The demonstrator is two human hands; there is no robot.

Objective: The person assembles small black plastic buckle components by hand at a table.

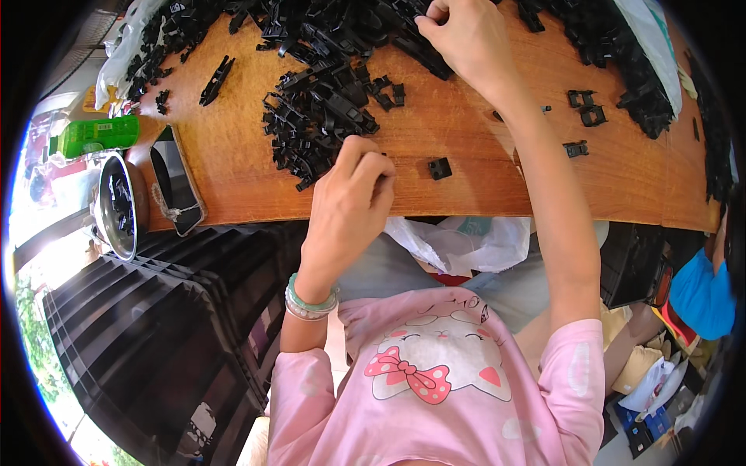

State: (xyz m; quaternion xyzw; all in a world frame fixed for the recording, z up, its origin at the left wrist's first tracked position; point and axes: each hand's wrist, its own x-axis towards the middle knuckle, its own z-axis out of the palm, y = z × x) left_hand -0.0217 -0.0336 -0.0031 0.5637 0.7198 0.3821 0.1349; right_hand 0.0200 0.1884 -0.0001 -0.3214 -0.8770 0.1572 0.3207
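Observation:
My left hand [351, 198] is over the near part of the wooden table, its fingers curled in a pinch. Whatever lies between those fingertips is too small or hidden to name. Just beyond it spreads a heap of small black plastic parts [322, 116]. Farther off, my right hand [466, 35] reaches to the right edge of the big black pile, thumb and fingertips closed together against long black plastic pieces [423, 54]. I cannot make out what it grips. A single square black part [440, 168] sits on the wood between my two arms.
Loose black clips [587, 107] lie to the right. At left are a phone [177, 182], a green bottle [97, 136] and a metal bowl [132, 206] with black parts. Black crates [155, 326] stand below the table; a white plastic bag [466, 241] is on my lap.

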